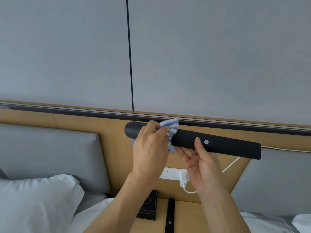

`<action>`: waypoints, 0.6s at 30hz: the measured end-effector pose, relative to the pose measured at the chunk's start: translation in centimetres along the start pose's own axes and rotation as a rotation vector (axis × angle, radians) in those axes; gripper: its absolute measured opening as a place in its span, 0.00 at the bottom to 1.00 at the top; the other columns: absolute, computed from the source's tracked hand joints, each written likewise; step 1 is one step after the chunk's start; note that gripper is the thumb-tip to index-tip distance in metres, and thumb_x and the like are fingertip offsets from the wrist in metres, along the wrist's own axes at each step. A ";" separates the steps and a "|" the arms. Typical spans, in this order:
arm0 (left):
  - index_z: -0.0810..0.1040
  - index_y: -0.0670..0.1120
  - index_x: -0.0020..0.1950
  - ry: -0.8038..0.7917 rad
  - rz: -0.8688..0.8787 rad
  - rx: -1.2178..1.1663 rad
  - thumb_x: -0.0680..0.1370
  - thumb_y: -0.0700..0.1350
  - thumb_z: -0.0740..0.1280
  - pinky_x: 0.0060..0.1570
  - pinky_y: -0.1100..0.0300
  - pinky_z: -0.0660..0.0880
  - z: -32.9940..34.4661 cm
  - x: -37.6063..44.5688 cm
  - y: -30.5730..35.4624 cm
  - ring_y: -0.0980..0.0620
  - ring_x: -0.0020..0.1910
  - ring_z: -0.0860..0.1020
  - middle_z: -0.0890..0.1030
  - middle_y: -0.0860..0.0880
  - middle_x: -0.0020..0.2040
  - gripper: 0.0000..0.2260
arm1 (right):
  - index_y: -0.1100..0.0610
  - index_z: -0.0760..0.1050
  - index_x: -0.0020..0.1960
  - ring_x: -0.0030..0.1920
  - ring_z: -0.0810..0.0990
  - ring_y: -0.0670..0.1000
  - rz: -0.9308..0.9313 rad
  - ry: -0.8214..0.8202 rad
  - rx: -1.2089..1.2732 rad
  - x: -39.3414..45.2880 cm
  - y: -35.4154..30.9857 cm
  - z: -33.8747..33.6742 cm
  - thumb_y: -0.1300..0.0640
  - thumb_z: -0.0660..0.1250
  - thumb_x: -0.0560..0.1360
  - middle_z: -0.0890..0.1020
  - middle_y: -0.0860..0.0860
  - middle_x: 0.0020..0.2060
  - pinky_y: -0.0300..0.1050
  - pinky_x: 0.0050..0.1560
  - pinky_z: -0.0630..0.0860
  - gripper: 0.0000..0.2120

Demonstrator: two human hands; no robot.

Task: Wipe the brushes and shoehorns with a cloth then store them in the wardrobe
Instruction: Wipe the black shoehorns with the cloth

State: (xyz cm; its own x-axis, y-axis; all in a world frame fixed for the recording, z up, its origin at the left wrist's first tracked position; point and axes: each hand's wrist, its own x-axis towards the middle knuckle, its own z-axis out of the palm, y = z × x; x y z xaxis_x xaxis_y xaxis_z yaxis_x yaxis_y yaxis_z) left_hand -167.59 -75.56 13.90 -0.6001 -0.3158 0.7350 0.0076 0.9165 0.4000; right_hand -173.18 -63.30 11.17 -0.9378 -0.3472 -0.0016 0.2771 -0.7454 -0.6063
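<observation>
A long black shoehorn (227,146) with a small silver rivet is held level in front of me, above the nightstand. My right hand (202,163) holds it from below near the middle, thumb on its front face beside the rivet. My left hand (149,148) pinches a blue-and-white striped cloth (170,130) wrapped over the shoehorn's left part. The rounded left tip sticks out past my left hand. A second black shoehorn (170,216) lies on the wooden nightstand (188,217) below.
A black square box (149,206) sits on the nightstand's left side. A white charger (184,179) is plugged into the wall socket strip, its cable hanging. Grey padded headboards and white pillows (37,202) flank the nightstand on both sides. A grey panelled wall rises behind.
</observation>
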 end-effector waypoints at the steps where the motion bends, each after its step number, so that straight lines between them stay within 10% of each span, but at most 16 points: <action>1: 0.85 0.41 0.50 -0.004 -0.029 0.010 0.77 0.37 0.70 0.33 0.49 0.78 -0.1 0.2 -0.8 0.46 0.41 0.78 0.80 0.45 0.47 0.05 | 0.56 0.73 0.64 0.57 0.84 0.63 -0.016 0.001 -0.002 0.0 -0.2 -0.2 0.60 0.68 0.74 0.85 0.61 0.56 0.60 0.55 0.82 0.18; 6: 0.84 0.46 0.55 0.007 -0.172 0.062 0.77 0.37 0.67 0.44 0.62 0.69 -0.9 1.1 -5.5 0.48 0.47 0.78 0.80 0.46 0.51 0.10 | 0.57 0.75 0.62 0.57 0.84 0.61 -0.053 -0.015 -0.055 -0.3 -1.0 -0.9 0.60 0.67 0.74 0.84 0.58 0.59 0.61 0.55 0.82 0.16; 11: 0.84 0.43 0.52 0.045 -0.318 -0.004 0.79 0.38 0.66 0.31 0.72 0.64 -1.2 0.9 -7.9 0.54 0.38 0.73 0.76 0.52 0.42 0.07 | 0.56 0.75 0.61 0.58 0.84 0.61 -0.041 -0.030 -0.059 -0.5 -0.9 -1.1 0.60 0.67 0.74 0.84 0.57 0.59 0.61 0.56 0.81 0.16; 18: 0.84 0.40 0.54 0.024 -0.263 0.068 0.78 0.37 0.67 0.30 0.64 0.67 -1.1 0.1 -6.7 0.49 0.36 0.75 0.78 0.45 0.43 0.08 | 0.58 0.72 0.68 0.61 0.82 0.62 -0.035 -0.045 -0.078 -0.4 -1.0 -1.3 0.59 0.66 0.75 0.82 0.58 0.63 0.61 0.58 0.80 0.21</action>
State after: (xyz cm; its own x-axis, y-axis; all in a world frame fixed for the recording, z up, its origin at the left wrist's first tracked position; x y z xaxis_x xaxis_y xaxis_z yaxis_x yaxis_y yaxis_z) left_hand -166.85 -82.00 11.89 -0.5551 -0.5501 0.6240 -0.2005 0.8165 0.5414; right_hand -173.35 -61.62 10.74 -0.9358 -0.3480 0.0558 0.2252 -0.7120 -0.6651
